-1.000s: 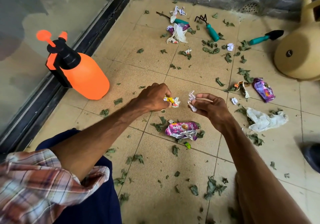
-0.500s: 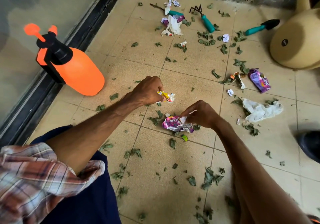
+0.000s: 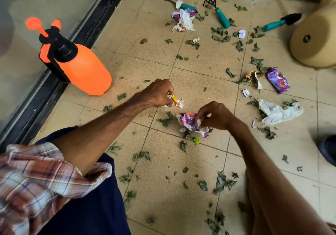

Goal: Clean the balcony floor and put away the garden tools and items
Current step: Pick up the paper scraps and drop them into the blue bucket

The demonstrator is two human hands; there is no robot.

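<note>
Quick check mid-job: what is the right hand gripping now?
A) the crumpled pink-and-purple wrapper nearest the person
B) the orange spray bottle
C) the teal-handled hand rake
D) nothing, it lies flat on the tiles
A: the right hand has its fingers curled round the crumpled pink-and-purple wrapper. The hand rake and the spray bottle are well away from it, and the left hand pinches yellow-and-white scraps.

L hand (image 3: 158, 93) fisted, knuckles up, pinching yellow scraps (image 3: 176, 101) at its thumb side. R hand (image 3: 216, 115) just right of it and nearer the body, fingers curled down on a pink wrapper (image 3: 189, 121), prob. gripping it; thumb hidden. Both forearms bare, stretched fwd. L sleeve (image 3: 36, 176) bunched at the elbow.
</note>
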